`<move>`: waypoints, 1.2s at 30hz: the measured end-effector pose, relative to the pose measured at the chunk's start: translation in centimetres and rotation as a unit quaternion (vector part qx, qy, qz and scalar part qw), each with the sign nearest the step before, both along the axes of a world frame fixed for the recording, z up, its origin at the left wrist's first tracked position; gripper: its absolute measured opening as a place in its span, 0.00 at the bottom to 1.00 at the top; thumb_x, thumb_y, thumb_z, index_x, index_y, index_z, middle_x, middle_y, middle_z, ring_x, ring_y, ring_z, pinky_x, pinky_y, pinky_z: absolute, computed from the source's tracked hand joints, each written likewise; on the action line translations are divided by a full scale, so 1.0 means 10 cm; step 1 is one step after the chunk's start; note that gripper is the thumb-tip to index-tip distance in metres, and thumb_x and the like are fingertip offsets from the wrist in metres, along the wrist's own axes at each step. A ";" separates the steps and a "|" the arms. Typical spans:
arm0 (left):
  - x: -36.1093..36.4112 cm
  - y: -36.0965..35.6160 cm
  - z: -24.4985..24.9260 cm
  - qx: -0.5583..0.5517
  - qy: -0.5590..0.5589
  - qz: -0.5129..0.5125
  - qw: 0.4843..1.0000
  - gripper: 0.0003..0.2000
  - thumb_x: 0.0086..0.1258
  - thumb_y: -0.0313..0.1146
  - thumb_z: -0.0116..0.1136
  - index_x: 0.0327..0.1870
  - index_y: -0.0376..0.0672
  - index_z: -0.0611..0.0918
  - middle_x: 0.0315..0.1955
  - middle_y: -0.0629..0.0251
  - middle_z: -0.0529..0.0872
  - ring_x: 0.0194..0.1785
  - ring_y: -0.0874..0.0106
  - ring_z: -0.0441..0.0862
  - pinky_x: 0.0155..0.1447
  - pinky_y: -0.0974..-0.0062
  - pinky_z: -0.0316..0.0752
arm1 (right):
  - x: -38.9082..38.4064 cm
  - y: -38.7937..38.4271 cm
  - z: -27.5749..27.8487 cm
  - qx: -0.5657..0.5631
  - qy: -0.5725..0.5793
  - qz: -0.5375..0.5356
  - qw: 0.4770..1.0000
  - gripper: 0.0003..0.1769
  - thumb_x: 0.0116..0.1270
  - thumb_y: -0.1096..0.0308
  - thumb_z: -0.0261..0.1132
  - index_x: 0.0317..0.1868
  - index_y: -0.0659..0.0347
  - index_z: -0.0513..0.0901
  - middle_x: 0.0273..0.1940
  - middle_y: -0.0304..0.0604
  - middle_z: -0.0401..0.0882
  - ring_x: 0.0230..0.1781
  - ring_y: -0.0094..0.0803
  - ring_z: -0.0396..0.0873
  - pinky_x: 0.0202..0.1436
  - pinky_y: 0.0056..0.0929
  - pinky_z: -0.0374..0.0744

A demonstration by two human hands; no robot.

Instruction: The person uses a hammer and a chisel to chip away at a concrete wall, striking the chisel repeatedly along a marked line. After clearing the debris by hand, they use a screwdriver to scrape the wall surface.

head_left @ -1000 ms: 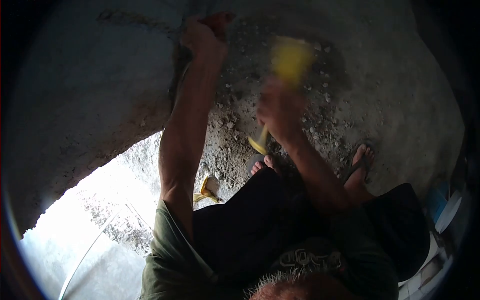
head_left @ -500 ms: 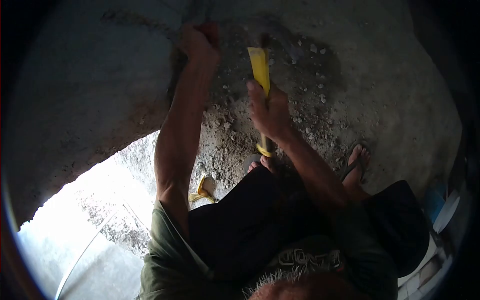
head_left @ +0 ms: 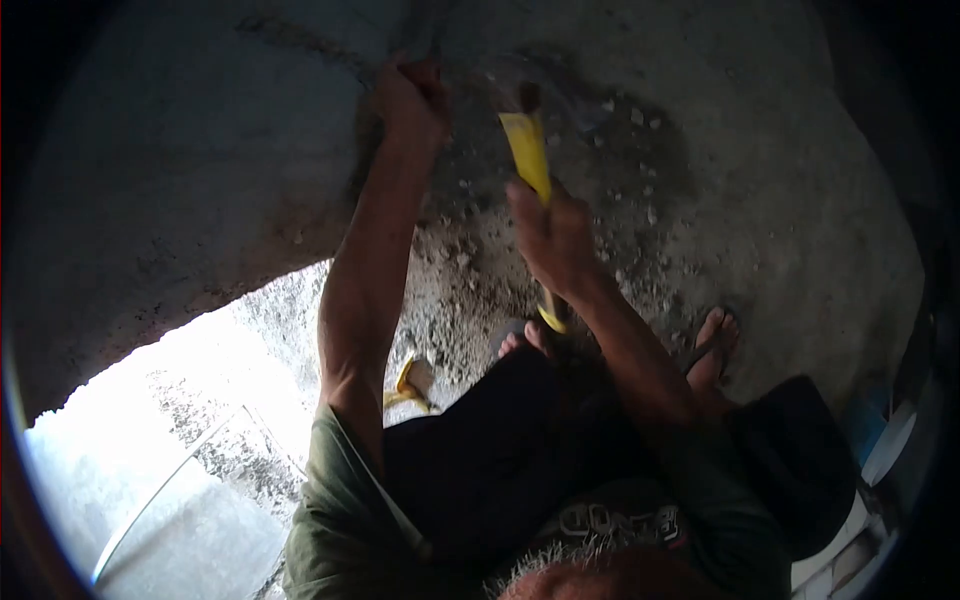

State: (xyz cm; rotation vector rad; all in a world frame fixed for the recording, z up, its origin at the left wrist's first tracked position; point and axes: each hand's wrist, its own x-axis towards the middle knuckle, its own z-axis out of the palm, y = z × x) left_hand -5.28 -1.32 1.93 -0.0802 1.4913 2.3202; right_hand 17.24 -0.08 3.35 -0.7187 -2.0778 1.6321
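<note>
My right hand is wrapped round the yellow handle of a hammer. Its dark head end, at the top, is blurred, and the yellow butt shows below my fist. My left hand is closed in a fist to the left of the hammer, close to the rough wall. Whatever the left fist grips is dim and hidden by the fingers. A gap separates the hammer from my left hand.
Rubble and small stones cover the ground beneath my hands. A yellow peel-like scrap lies near my knee. My sandalled foot is on the right. Bright light enters through a jagged opening at lower left.
Both hands sit slightly lower and farther right in view, the hammer along with the right one. The whole scene has also shifted a little. Both grips look the same.
</note>
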 end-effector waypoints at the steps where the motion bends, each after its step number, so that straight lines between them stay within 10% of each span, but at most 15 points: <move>1: -0.11 0.02 -0.03 0.023 0.012 0.021 0.999 0.14 0.67 0.37 0.43 0.22 0.40 0.73 0.14 0.62 0.73 0.16 0.73 0.64 0.20 0.78 0.60 | -0.01 0.11 0.10 0.007 0.008 0.008 1.000 0.15 0.71 0.54 0.53 0.33 0.56 0.71 0.16 0.31 0.64 0.11 0.22 0.64 0.17 0.24 0.72; 4: -0.08 -0.04 0.05 0.172 -0.090 -0.052 0.980 0.14 0.67 0.38 0.42 0.22 0.41 0.72 0.15 0.62 0.74 0.15 0.73 0.63 0.17 0.80 0.56 | 0.23 0.24 0.53 -0.114 0.197 -0.055 0.972 0.20 0.71 0.47 0.50 0.34 0.55 0.72 0.16 0.34 0.64 0.12 0.22 0.64 0.16 0.25 0.70; 7: 0.12 -0.07 0.23 -0.013 -0.013 -0.052 0.998 0.14 0.67 0.38 0.43 0.20 0.43 0.70 0.14 0.64 0.72 0.15 0.74 0.63 0.18 0.81 0.57 | 0.11 0.25 1.11 -0.279 0.492 -0.166 0.808 0.19 0.71 0.53 0.51 0.30 0.58 0.73 0.14 0.36 0.68 0.12 0.22 0.68 0.13 0.24 0.68; 9: 0.07 -0.03 0.23 0.039 -0.153 0.000 0.987 0.14 0.67 0.37 0.43 0.20 0.43 0.71 0.14 0.65 0.73 0.15 0.74 0.64 0.18 0.81 0.56 | -0.03 0.18 0.55 -0.168 0.476 -0.135 0.853 0.19 0.71 0.52 0.52 0.31 0.60 0.74 0.14 0.36 0.69 0.12 0.23 0.69 0.14 0.25 0.68; 12: -0.02 -0.10 0.06 0.099 -0.139 -0.041 0.984 0.14 0.67 0.36 0.44 0.20 0.43 0.71 0.16 0.63 0.75 0.14 0.74 0.64 0.16 0.81 0.55 | -0.09 -0.01 0.04 -0.026 -0.008 0.008 1.000 0.22 0.70 0.51 0.52 0.37 0.67 0.75 0.16 0.36 0.72 0.14 0.27 0.73 0.17 0.26 0.70; 18: -0.06 -0.60 -0.25 0.017 -0.144 -0.186 0.972 0.14 0.67 0.36 0.47 0.20 0.42 0.73 0.17 0.65 0.75 0.16 0.74 0.68 0.19 0.74 0.63 | 0.24 0.10 -0.22 -0.136 0.005 -0.014 0.991 0.23 0.70 0.51 0.52 0.37 0.66 0.74 0.16 0.33 0.70 0.14 0.22 0.71 0.17 0.25 0.69; 23: 0.79 -0.80 -0.51 -0.368 0.267 -0.320 0.831 0.15 0.67 0.37 0.49 0.29 0.31 0.78 0.21 0.60 0.78 0.23 0.69 0.76 0.24 0.69 0.69 | 0.23 0.26 0.04 -0.269 -0.027 -0.021 0.963 0.22 0.71 0.50 0.51 0.33 0.62 0.72 0.16 0.29 0.65 0.13 0.16 0.65 0.15 0.21 0.65; 29: 0.49 -0.42 -0.16 -0.123 -0.003 -0.206 0.971 0.17 0.67 0.39 0.48 0.21 0.36 0.76 0.11 0.57 0.75 0.17 0.65 0.77 0.24 0.65 0.74 | 0.21 0.19 0.05 -0.159 0.122 -0.017 0.980 0.17 0.71 0.54 0.52 0.31 0.58 0.67 0.15 0.28 0.60 0.11 0.15 0.60 0.12 0.17 0.61; 36: 0.25 -0.33 -0.15 0.007 -0.061 -0.125 0.990 0.18 0.68 0.38 0.48 0.15 0.43 0.72 0.07 0.60 0.71 0.12 0.65 0.72 0.23 0.64 0.72 | 0.37 0.17 -0.03 0.000 0.183 0.024 0.983 0.10 0.69 0.67 0.54 0.31 0.63 0.69 0.16 0.29 0.64 0.13 0.14 0.61 0.15 0.17 0.59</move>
